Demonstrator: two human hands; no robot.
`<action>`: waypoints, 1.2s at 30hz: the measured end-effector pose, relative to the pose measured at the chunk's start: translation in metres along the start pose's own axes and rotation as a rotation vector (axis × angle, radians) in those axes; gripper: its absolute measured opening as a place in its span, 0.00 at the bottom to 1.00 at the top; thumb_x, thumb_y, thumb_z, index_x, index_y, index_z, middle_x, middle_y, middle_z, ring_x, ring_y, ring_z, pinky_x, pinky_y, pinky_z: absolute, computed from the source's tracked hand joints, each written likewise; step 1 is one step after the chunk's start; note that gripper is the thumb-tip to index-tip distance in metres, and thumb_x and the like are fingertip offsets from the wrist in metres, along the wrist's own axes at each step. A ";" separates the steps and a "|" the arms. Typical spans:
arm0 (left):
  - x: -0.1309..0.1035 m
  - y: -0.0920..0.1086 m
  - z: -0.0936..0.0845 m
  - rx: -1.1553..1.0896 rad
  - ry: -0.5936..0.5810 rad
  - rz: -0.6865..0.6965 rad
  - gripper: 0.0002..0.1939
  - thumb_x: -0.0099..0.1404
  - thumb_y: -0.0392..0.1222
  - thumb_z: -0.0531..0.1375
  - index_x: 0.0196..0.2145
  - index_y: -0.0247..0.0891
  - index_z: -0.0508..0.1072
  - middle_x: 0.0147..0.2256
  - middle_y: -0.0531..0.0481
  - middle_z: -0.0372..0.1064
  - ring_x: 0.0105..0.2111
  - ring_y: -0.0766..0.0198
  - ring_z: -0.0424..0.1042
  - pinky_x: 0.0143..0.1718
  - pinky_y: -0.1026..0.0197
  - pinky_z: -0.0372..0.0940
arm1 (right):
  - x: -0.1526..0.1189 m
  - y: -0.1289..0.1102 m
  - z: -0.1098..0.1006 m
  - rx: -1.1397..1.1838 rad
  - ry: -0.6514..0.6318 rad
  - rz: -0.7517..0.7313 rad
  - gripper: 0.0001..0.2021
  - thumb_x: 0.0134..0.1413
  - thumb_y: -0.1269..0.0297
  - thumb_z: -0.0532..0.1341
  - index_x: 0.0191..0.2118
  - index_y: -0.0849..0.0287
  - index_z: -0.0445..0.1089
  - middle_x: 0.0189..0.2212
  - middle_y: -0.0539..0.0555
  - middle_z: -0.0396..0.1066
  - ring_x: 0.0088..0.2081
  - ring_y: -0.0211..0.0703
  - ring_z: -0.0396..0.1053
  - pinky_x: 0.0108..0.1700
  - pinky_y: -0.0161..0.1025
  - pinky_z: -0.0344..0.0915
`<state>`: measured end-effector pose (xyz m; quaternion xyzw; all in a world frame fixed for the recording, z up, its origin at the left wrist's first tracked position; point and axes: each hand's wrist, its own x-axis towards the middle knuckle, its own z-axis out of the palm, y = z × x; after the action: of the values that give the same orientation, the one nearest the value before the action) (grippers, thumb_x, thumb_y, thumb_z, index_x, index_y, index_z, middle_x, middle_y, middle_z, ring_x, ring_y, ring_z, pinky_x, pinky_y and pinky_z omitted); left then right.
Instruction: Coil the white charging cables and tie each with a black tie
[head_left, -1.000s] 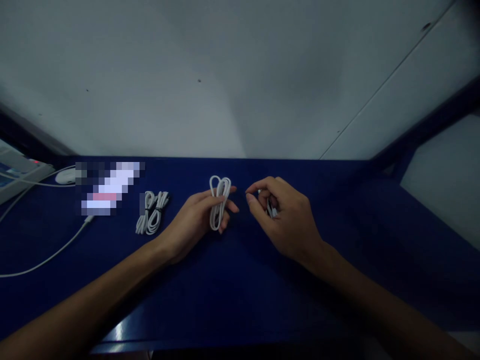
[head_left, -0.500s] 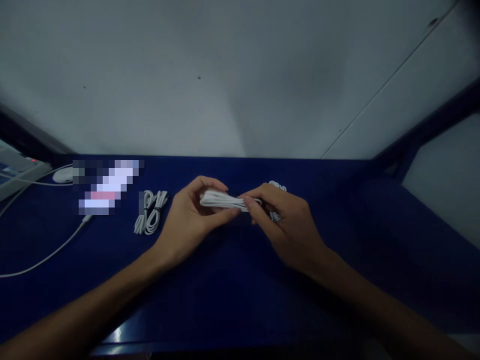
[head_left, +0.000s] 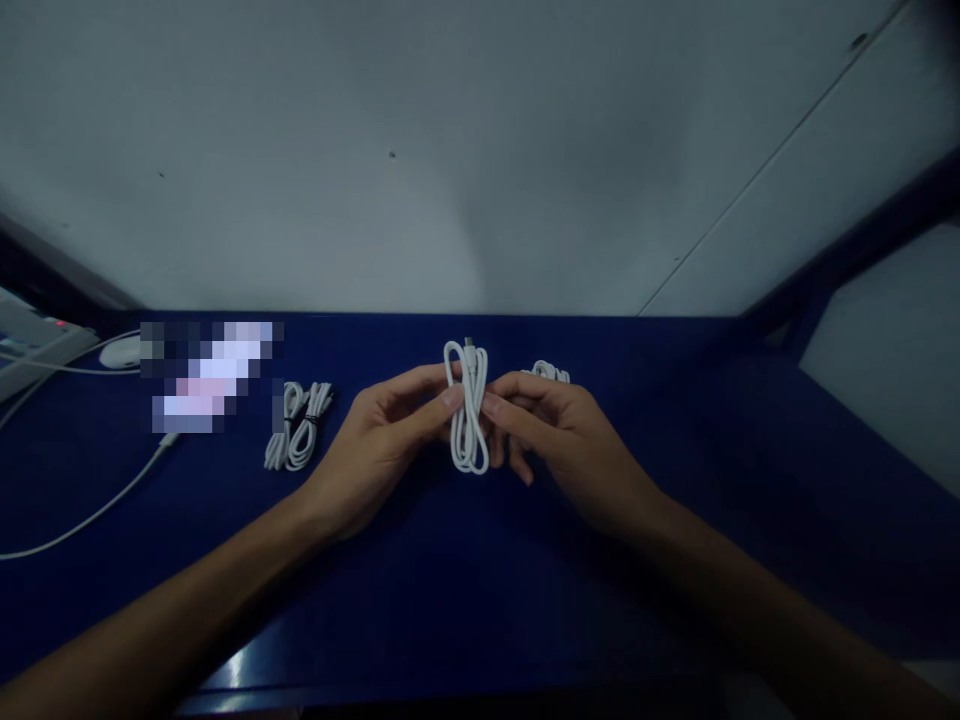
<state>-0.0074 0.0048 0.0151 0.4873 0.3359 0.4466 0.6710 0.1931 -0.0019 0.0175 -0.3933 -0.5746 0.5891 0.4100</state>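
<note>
A coiled white cable (head_left: pixel 469 430) is held upright between both hands above the blue table (head_left: pixel 450 600), its connector pointing up at the top. My left hand (head_left: pixel 390 430) pinches the coil's left side with thumb and fingers. On the right side, my right hand (head_left: pixel 559 430) grips it between thumb and fingertips, with a lower finger sticking out. Another white cable bundle (head_left: pixel 301 440), tied with a dark tie, lies left of my left hand. Behind my right hand, a further white cable bundle (head_left: pixel 551 370) is partly hidden.
At the left lies a bright, pixelated device (head_left: pixel 214 375) with a white cord (head_left: pixel 112 515) plugged into its near end. A white rounded object (head_left: pixel 120 351) and a white box-like unit (head_left: pixel 45 350) sit beyond it. A grey wall (head_left: pixel 337 200) rises behind the table.
The held cable coil has turned from lying sideways to upright, and its connector now shows. Both hands have shifted their grip to its two sides.
</note>
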 end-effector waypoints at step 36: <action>0.001 -0.007 0.000 0.096 0.088 -0.093 0.21 0.69 0.43 0.70 0.57 0.35 0.80 0.49 0.40 0.82 0.44 0.51 0.82 0.43 0.53 0.78 | 0.002 0.003 0.004 -0.106 0.141 0.103 0.11 0.62 0.68 0.67 0.50 0.60 0.74 0.36 0.52 0.76 0.27 0.35 0.66 0.27 0.35 0.63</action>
<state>-0.0051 0.0053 0.0087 0.4828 0.4085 0.4193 0.6514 0.1887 -0.0011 0.0148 -0.4840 -0.5538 0.5490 0.3971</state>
